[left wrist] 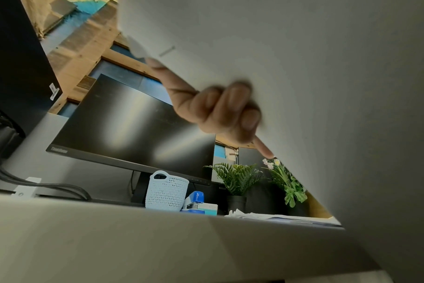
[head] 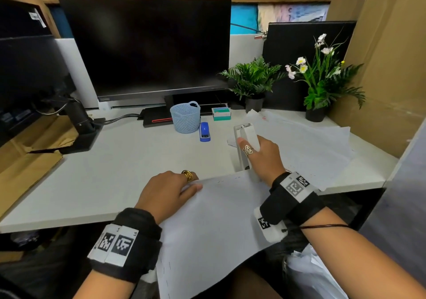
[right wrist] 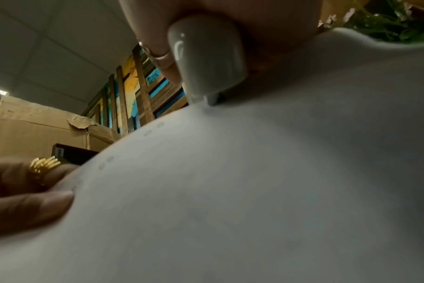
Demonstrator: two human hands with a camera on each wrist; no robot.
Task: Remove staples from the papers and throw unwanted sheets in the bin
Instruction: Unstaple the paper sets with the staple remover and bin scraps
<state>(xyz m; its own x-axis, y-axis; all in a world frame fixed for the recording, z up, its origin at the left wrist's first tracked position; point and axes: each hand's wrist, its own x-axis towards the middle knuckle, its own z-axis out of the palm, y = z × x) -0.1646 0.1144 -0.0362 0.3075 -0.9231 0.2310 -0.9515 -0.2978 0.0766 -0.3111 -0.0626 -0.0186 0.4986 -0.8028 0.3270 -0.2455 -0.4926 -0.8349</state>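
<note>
A stapled set of white paper (head: 214, 225) hangs over the desk's front edge toward my lap. My left hand (head: 192, 184) pinches its top left edge, thumb on top and the other fingers (left wrist: 220, 111) curled underneath. One staple (left wrist: 167, 51) shows on the underside near that corner. In my right hand (head: 250, 147) I grip a white stapler (head: 245, 135), nose pointing away. Its rear end (right wrist: 206, 63) presses down on the paper's top edge. Pairs of small staple holes (right wrist: 152, 129) run along that edge.
Loose sheets (head: 311, 142) lie spread over the right of the desk (head: 115, 160). A blue stapler (head: 204, 132), a blue mesh basket (head: 185, 117) and a staple box (head: 221, 113) stand before the monitor (head: 147, 45). Two potted plants (head: 253, 79) stand at the back right. Crumpled white sheets (head: 309, 273) sit below the desk, lower right.
</note>
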